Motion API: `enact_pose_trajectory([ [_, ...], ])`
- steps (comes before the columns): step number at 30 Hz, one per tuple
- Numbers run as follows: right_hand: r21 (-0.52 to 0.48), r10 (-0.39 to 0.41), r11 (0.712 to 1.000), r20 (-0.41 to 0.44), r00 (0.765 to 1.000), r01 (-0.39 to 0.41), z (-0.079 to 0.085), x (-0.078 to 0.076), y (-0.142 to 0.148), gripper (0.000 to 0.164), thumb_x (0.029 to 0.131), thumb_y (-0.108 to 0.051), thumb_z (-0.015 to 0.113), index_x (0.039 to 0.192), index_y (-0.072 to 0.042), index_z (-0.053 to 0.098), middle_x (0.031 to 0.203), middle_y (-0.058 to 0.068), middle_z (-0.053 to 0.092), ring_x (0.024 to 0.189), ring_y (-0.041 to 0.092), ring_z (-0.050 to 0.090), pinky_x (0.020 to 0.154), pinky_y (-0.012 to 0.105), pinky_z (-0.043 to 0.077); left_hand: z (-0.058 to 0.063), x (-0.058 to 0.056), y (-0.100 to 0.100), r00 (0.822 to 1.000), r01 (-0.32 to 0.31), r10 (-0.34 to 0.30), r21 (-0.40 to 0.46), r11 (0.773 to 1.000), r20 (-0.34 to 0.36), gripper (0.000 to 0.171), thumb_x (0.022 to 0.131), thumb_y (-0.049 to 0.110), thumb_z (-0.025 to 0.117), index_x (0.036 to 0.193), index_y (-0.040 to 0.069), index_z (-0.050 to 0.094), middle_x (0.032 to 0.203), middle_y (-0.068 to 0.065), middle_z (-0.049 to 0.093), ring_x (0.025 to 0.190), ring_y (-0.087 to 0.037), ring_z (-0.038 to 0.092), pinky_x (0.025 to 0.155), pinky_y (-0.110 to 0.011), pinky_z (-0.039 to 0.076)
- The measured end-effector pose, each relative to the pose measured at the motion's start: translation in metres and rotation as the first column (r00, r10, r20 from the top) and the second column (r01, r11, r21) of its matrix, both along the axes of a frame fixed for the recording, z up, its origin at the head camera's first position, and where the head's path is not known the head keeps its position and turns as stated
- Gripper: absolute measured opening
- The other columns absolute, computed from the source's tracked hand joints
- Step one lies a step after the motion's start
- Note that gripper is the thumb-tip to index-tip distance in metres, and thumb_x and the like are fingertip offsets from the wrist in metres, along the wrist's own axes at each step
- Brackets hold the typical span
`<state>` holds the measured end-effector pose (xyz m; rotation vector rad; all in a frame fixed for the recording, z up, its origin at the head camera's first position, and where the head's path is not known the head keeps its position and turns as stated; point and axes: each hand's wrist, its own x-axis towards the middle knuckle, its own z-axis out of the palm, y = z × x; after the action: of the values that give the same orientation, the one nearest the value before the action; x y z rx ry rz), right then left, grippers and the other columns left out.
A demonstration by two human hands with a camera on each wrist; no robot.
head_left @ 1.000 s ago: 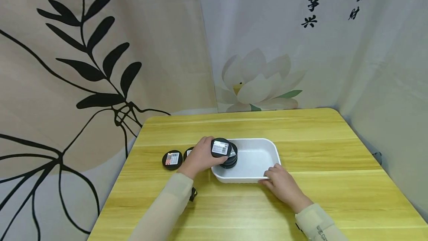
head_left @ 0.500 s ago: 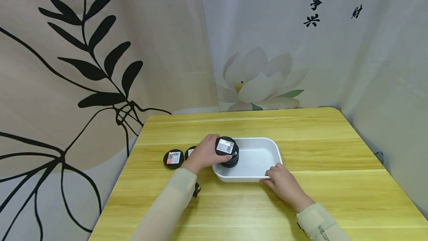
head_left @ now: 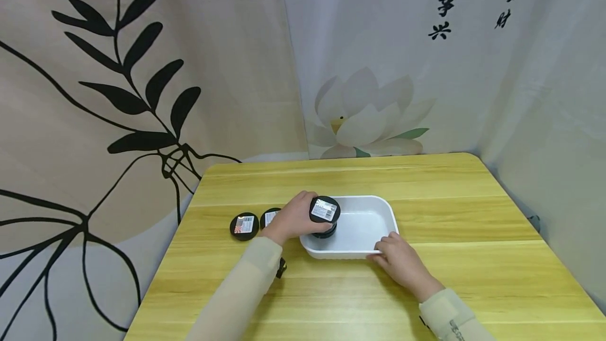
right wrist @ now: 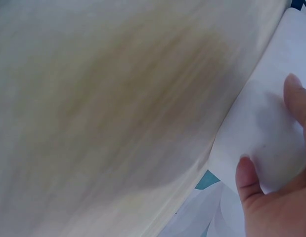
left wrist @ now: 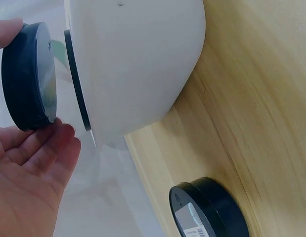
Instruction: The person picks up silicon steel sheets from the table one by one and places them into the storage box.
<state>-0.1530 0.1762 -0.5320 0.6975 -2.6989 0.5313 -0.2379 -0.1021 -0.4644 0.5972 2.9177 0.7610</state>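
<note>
My left hand [head_left: 295, 218] grips a round black tub [head_left: 324, 209] with a white barcode label, thumb on one side and fingers on the other. It is above the left part of a white rectangular tray [head_left: 366, 220]. Below it, at least one more black tub [head_left: 325, 234] shows in the tray, mostly hidden. In the left wrist view, a gap separates the held tub [left wrist: 26, 76] from the dark edge [left wrist: 77, 81] at the tray's rim. My right hand [head_left: 402, 264] holds the tray's near right rim; the right wrist view shows fingertips against its white wall [right wrist: 266, 118].
Left of the tray, two labelled black tubs [head_left: 244, 226] lie on the wooden table [head_left: 426, 193], the second [head_left: 270, 217] partly behind my left hand. A patterned curtain [head_left: 236, 67] hangs behind the table.
My left hand has carried the held tub slightly to the right, covering more of the tubs in the tray. The right hand and the tray stay in place.
</note>
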Motion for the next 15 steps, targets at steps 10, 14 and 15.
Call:
enact_pose_trajectory([
  [10,0.021,-0.012,1.0,0.032,0.999,0.011,-0.0012,-0.0015,0.0008,0.018,0.076,-0.035,0.073,0.071,-0.021,0.062,0.068,-0.016,0.049,0.068,0.008,0.037,0.06,0.026,0.037,-0.0002,-0.0013,0.0042,1.0,0.028,-0.027,0.012,1.0,-0.006,0.089,0.06,0.069,0.067,0.126,0.012,0.046,0.115,0.001,0.048,0.097,-0.013,0.049,0.085,-0.034,0.044],
  [14,0.023,-0.006,1.0,0.022,1.0,0.006,-0.0019,-0.0013,0.0017,0.018,0.075,-0.035,0.073,0.071,-0.021,0.062,0.067,-0.016,0.049,0.067,0.008,0.038,0.06,0.025,0.037,-0.0003,-0.0024,0.0061,0.999,0.036,-0.036,0.01,0.999,-0.006,0.088,0.061,0.067,0.068,0.127,0.013,0.045,0.116,0.001,0.049,0.097,-0.012,0.049,0.085,-0.033,0.044],
  [15,0.02,-0.003,1.0,0.012,1.0,0.003,-0.002,-0.0012,0.0019,0.018,0.075,-0.034,0.074,0.07,-0.021,0.062,0.067,-0.016,0.048,0.067,0.008,0.038,0.06,0.025,0.037,-0.0004,-0.0027,0.0066,0.999,0.038,-0.038,0.01,0.999,-0.006,0.088,0.061,0.066,0.068,0.127,0.013,0.045,0.116,0.001,0.049,0.098,-0.012,0.049,0.085,-0.033,0.044],
])
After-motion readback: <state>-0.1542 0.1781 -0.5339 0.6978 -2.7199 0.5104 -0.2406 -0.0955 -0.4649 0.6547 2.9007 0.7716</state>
